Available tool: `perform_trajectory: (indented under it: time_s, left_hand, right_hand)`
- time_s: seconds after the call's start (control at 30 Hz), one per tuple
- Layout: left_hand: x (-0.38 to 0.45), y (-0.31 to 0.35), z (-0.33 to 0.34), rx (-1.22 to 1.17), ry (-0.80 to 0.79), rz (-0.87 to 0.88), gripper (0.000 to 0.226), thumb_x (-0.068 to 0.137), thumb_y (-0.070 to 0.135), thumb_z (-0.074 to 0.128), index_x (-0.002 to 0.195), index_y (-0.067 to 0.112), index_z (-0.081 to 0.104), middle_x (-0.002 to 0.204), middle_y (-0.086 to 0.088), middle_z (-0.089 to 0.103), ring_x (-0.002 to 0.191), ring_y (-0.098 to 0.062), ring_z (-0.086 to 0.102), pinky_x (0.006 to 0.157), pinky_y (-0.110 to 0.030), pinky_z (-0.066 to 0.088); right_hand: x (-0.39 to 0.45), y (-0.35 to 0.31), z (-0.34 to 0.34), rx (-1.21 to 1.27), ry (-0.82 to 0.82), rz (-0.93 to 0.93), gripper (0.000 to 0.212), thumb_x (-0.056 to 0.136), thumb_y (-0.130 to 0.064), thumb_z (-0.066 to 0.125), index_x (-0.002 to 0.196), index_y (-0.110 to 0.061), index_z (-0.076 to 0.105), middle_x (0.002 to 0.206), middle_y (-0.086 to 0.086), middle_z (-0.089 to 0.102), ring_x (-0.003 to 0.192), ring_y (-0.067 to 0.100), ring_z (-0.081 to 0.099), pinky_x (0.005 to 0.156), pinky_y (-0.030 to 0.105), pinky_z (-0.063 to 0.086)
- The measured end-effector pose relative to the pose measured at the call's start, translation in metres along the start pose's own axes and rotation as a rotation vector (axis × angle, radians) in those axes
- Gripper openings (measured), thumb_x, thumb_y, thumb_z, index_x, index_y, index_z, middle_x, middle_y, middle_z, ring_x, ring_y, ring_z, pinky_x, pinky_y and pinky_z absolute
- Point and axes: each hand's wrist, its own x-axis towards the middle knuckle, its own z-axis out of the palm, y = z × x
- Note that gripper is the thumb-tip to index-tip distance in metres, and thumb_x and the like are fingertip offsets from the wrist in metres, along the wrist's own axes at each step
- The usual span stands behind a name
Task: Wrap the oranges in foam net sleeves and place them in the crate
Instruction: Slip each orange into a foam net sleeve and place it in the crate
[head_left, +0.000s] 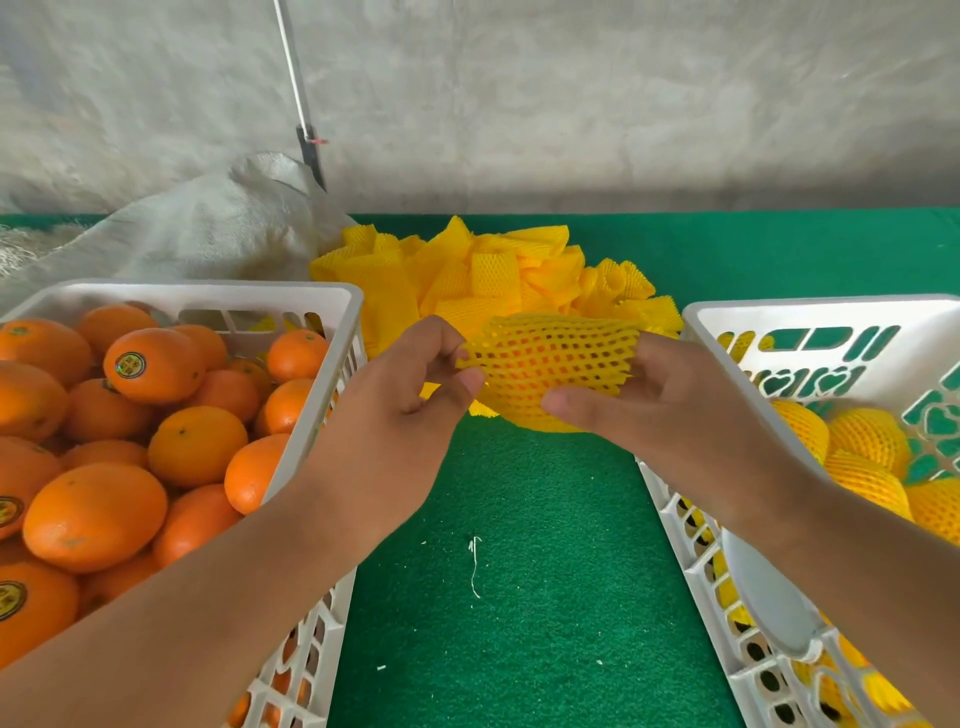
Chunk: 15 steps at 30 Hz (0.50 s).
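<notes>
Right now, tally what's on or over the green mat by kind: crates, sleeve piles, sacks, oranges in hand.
White crates: 2, left crate and right crate
Loose sleeve pile: 1
Sack: 1
Sleeved orange, held by left hand and right hand: 1
Total: 5

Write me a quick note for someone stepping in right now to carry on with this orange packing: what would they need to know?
Left hand pinches one end of a yellow foam net sleeve; right hand grips the other end, with an orange stretching it.
Bare oranges fill the left crate. Spare sleeves are piled on the green mat behind the hands.
Done: several wrapped oranges lie in the right crate.
Left: finish this one, place it right, then wrap the rest.
</notes>
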Motion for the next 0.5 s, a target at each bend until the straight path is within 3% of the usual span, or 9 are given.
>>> perform_trajectory:
  time_s: [0.13, 0.23, 0.3, 0.4, 0.43, 0.5]
  left_hand:
    - [-0.001, 0.004, 0.0, 0.005, 0.003, -0.007, 0.006, 0.105, 0.023, 0.06, 0.101, 0.018, 0.058, 0.098, -0.001, 0.07, 0.088, -0.041, 0.059, 0.082, -0.06, 0.049]
    - [-0.002, 0.003, 0.0, 0.056, 0.0, -0.002, 0.009, 0.1, 0.029, 0.067, 0.103, 0.023, 0.06, 0.103, 0.006, 0.074, 0.089, -0.027, 0.066, 0.084, -0.05, 0.052]
    - [-0.002, -0.002, 0.0, 0.087, -0.015, 0.0, 0.034, 0.092, 0.033, 0.078, 0.118, 0.031, 0.057, 0.116, 0.018, 0.071, 0.104, -0.008, 0.068, 0.088, -0.045, 0.057]
    - [-0.007, -0.005, 0.005, 0.248, -0.169, 0.04, 0.105, 0.076, 0.041, 0.093, 0.152, 0.06, 0.025, 0.148, 0.035, 0.04, 0.136, 0.012, 0.042, 0.099, -0.022, 0.046]
    - [-0.008, -0.006, 0.006, 0.316, -0.226, 0.079, 0.112, 0.074, 0.042, 0.094, 0.153, 0.066, 0.018, 0.152, 0.037, 0.032, 0.139, 0.016, 0.033, 0.101, -0.017, 0.038]
    - [-0.008, -0.009, 0.008, 0.423, -0.284, 0.143, 0.107, 0.074, 0.044, 0.093, 0.152, 0.066, 0.024, 0.147, 0.042, 0.031, 0.135, 0.021, 0.029, 0.097, -0.01, 0.029]
  right_hand:
    - [0.0, 0.001, 0.001, -0.04, 0.013, -0.009, 0.05, 0.074, -0.045, 0.087, 0.121, -0.033, 0.074, 0.112, -0.018, 0.079, 0.102, 0.004, 0.076, 0.084, 0.011, 0.055]
    - [0.0, 0.002, 0.0, -0.081, 0.028, 0.011, 0.053, 0.073, -0.049, 0.089, 0.121, -0.034, 0.073, 0.112, -0.018, 0.079, 0.102, 0.004, 0.076, 0.084, 0.015, 0.058]
    - [0.001, 0.002, -0.003, -0.103, 0.021, 0.045, 0.053, 0.072, -0.054, 0.088, 0.119, -0.034, 0.073, 0.111, -0.017, 0.079, 0.102, 0.006, 0.076, 0.088, 0.028, 0.063]
    - [0.001, 0.002, -0.002, -0.106, -0.086, 0.107, 0.048, 0.076, -0.052, 0.088, 0.116, -0.031, 0.075, 0.111, -0.009, 0.08, 0.102, 0.013, 0.077, 0.094, 0.046, 0.063]
    - [0.001, 0.002, 0.0, -0.09, -0.137, 0.116, 0.044, 0.077, -0.049, 0.089, 0.114, -0.03, 0.076, 0.11, -0.005, 0.08, 0.101, 0.017, 0.078, 0.093, 0.048, 0.063]
    - [0.001, 0.002, 0.002, -0.068, -0.202, 0.128, 0.039, 0.076, -0.046, 0.089, 0.107, -0.026, 0.077, 0.106, 0.002, 0.08, 0.099, 0.026, 0.077, 0.089, 0.052, 0.062]
